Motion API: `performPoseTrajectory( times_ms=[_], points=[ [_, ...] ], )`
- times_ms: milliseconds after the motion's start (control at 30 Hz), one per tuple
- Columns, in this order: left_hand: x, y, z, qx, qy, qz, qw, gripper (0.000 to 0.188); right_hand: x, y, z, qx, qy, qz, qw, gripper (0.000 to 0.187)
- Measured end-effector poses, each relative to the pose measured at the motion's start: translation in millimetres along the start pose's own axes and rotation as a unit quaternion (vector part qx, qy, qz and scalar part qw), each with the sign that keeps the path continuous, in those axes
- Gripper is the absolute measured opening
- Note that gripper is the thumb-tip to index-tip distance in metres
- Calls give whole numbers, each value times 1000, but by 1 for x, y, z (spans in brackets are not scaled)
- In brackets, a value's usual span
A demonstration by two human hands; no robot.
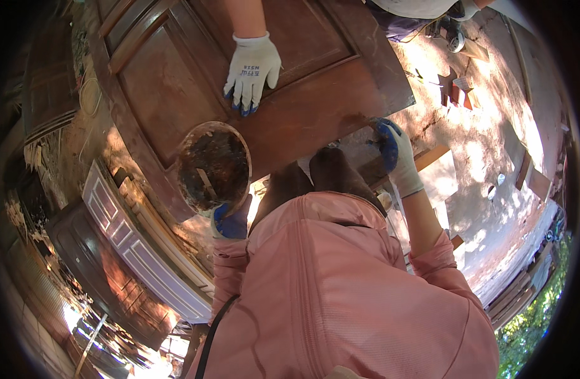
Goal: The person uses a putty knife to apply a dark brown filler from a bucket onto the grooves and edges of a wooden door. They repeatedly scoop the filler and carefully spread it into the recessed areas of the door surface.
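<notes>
Head view: the brown panelled wooden door (315,123) lies up-left of my right grip (396,155), hold unclear; left grip (231,221) clasps a round stained container (247,151).

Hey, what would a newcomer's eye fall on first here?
Probably the pink jacket filling the lower middle. Above it is a brown panelled door, a co-worker's white-gloved hand over it at top centre. Left of centre, a round, dark-stained container stands out, the wearer's left hand at its near edge.
</notes>
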State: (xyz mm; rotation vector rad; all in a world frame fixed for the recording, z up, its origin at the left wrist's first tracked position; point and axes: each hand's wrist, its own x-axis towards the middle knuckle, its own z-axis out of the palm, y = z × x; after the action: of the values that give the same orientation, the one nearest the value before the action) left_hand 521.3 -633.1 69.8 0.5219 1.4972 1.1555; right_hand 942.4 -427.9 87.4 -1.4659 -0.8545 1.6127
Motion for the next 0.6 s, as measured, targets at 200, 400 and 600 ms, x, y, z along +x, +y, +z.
performPoseTrajectory(
  times_ms=[200,400,600],
  points=[
    [-29,29,66,-365,32,-108,924,56,7,-9,-28,103,17,71,992,31],
    [-32,-3,36,-134,-51,17,989,44,-17,-22,-13,-108,-18,-77,991,29],
    [19,-30,14,351,-98,289,885,23,-39,-69,45,59,-20,49,997,23]
  ],
)
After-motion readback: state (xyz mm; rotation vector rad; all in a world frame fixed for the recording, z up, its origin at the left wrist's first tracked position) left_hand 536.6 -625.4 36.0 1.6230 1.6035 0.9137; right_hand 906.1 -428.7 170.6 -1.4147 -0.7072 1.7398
